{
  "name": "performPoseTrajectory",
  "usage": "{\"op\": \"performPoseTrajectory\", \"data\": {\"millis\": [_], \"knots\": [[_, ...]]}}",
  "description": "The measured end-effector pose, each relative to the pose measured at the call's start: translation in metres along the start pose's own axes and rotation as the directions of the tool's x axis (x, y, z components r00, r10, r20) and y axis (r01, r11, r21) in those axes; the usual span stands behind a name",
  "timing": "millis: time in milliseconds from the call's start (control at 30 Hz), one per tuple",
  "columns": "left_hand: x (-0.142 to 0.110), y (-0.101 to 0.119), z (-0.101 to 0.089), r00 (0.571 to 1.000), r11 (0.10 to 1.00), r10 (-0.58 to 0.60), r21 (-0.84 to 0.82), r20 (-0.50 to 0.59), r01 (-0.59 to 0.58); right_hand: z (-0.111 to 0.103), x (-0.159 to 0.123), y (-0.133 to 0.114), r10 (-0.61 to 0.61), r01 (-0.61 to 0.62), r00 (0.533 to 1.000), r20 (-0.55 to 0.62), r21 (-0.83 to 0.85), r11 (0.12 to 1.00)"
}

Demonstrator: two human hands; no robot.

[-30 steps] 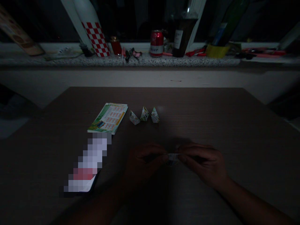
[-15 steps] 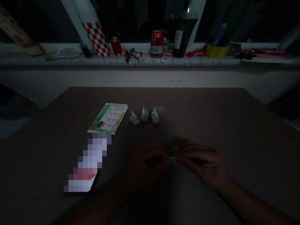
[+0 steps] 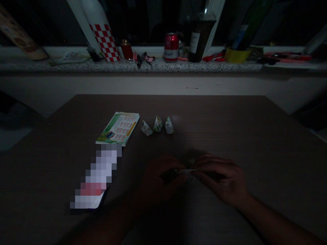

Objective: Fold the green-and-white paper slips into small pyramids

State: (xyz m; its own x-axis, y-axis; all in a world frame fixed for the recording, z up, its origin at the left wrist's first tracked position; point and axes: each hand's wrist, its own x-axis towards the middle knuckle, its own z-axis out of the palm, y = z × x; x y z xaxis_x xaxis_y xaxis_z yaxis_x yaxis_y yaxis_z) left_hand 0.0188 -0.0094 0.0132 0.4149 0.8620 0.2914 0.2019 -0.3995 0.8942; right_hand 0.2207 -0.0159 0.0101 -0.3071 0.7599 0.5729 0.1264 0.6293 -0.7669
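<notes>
In dim light, my left hand [image 3: 159, 178] and my right hand [image 3: 221, 180] meet over the dark wooden table [image 3: 230, 129]. Both pinch one small strip of paper [image 3: 186, 171] between their fingertips. Farther back on the table stand three small folded paper pieces [image 3: 157, 125] in a row. A stack of printed green and orange leaflets [image 3: 119, 128] lies just left of them.
A blurred-out flat object [image 3: 95, 178] lies on the table at my left. Behind the table, a stone windowsill [image 3: 76, 66] carries a red can [image 3: 171, 47], a dark bottle [image 3: 198, 37], a red-and-white checked item [image 3: 105, 41] and assorted clutter.
The paper strip looks thinner and flatter between my fingers than a second ago. My hands have stayed in nearly the same spot.
</notes>
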Motion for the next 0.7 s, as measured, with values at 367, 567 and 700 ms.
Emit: {"op": "performPoseTrajectory", "data": {"millis": [367,567,700], "knots": [[-0.002,-0.002,-0.001,0.984,1.0,0.01,-0.001,-0.176,-0.01,0.005,-0.005,0.007,0.186,-0.183,0.98,0.075,-0.042,0.982],[0.002,0.0,-0.012,0.919,0.99,-0.139,-0.066,-0.368,0.124,0.003,-0.007,0.013,0.246,-0.226,0.957,0.154,-0.138,0.964],[0.005,0.0,-0.012,0.894,0.955,-0.279,-0.203,-0.351,0.218,0.002,-0.007,0.012,0.316,-0.307,0.946,0.073,-0.109,0.945]]}}
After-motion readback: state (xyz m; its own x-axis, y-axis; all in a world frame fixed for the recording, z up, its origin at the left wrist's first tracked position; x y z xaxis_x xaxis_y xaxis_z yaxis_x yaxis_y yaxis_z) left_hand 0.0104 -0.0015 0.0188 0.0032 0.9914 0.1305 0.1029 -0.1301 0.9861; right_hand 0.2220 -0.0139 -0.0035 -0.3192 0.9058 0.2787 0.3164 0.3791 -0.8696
